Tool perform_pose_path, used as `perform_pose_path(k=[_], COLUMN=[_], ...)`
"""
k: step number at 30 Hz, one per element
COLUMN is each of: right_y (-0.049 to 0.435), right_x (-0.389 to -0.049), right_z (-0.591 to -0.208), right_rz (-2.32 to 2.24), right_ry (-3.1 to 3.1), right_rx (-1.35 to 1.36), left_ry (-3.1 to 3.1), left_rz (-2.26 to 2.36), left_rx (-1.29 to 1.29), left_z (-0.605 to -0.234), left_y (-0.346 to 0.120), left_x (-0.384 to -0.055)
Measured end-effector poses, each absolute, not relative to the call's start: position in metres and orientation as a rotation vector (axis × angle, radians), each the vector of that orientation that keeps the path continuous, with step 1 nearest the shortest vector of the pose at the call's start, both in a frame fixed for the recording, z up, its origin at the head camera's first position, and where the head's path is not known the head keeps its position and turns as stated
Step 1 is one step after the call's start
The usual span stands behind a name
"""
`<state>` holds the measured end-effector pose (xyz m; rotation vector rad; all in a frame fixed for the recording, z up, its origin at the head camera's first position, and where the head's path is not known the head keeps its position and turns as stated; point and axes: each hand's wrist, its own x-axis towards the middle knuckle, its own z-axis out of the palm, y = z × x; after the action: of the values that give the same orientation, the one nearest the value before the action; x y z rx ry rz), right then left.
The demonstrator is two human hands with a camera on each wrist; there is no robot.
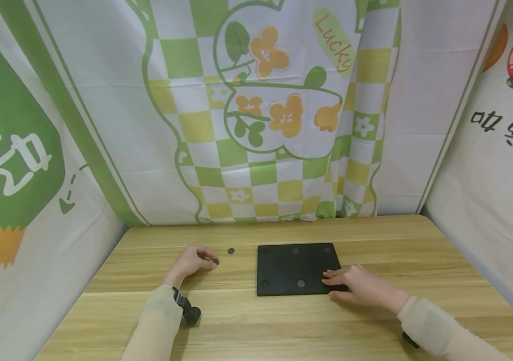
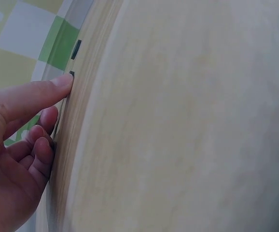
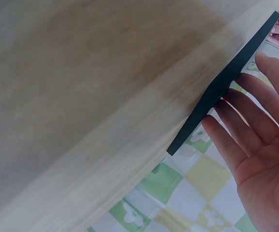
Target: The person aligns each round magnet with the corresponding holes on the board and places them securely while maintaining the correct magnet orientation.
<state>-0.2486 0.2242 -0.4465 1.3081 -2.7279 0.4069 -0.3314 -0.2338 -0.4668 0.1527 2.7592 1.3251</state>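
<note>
A small dark disc (image 1: 216, 261) is pinched at the thumb and fingertips of my left hand (image 1: 191, 261), low over the table. In the left wrist view the thumb (image 2: 62, 79) covers most of that disc. A second dark disc (image 1: 231, 250) lies on the wood just beyond it. To the right is a flat black rectangular board (image 1: 279, 268) bearing round spots along its far and near sides. One near-side spot (image 1: 301, 283) looks lighter grey. My right hand (image 1: 357, 287) rests its extended fingers on the board's near right corner, hiding that corner.
The light wooden table (image 1: 238, 326) extends around the board and discs. Behind it hangs a green and white checked curtain (image 1: 265, 175), with printed cloth on both sides. A black wrist device (image 1: 188, 308) sticks out from the left sleeve over the table.
</note>
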Motion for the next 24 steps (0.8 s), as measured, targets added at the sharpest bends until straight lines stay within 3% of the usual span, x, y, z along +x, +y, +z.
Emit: perform_pose_path(k=[24], right_y=[0.2245], right_x=[-0.2490], right_z=[-0.4458], right_rz=[0.419], right_ry=[-2.717], right_rx=[1.325], left_ry=[2.721], left_rz=[1.362], left_rx=[0.150], left_z=[-0.4641], left_y=[-0.2311], left_x=[-0.3281])
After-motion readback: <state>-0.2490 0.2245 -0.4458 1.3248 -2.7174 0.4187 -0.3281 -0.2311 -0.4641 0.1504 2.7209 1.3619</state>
